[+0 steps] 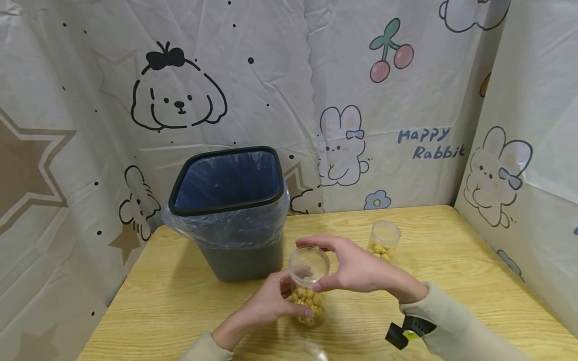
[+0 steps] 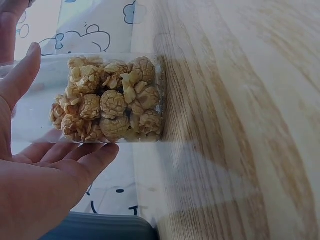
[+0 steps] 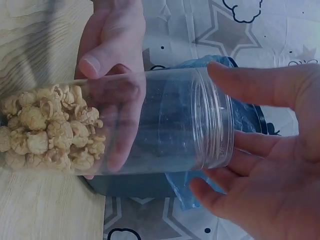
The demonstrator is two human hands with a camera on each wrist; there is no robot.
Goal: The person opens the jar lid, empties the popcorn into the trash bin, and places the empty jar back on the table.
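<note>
A clear plastic jar (image 1: pixel 308 301), partly filled with caramel popcorn (image 3: pixel 50 130), stands upright on the wooden table, its base at the tabletop. My left hand (image 1: pixel 270 300) holds the jar's lower body from the left, thumb in front and fingers behind. At the top, a clear screw lid (image 3: pixel 218 120) sits on the jar. My right hand (image 1: pixel 354 265) grips this lid, with the thumb on the near side and the fingers round the far side. The left wrist view shows the popcorn (image 2: pixel 110 102) heaped in the jar's bottom part, above the table surface.
A grey trash bin (image 1: pixel 246 260) with a blue liner bag (image 1: pixel 226 228) stands behind and left of the jar. Another clear jar (image 1: pixel 385 233) with popcorn is at the back right. A printed curtain (image 1: pixel 280 85) hangs behind and beside the table (image 1: pixel 180 321).
</note>
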